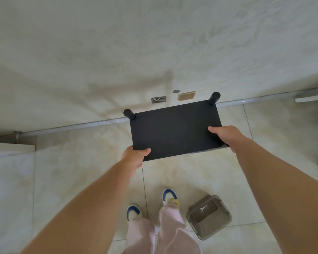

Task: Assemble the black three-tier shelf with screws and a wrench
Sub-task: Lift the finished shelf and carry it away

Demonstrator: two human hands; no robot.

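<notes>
Where hands grip: shelf panel (pixel 174 129) edges.

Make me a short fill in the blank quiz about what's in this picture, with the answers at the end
1. Both hands, left and right, hold a ____ board.
2. The board's far corners carry ____ short legs.
3. The wrench lies in a ____ on the floor.
4. The box sits beside the person's ____ shoe.

Answers: black; two; box; right
</notes>
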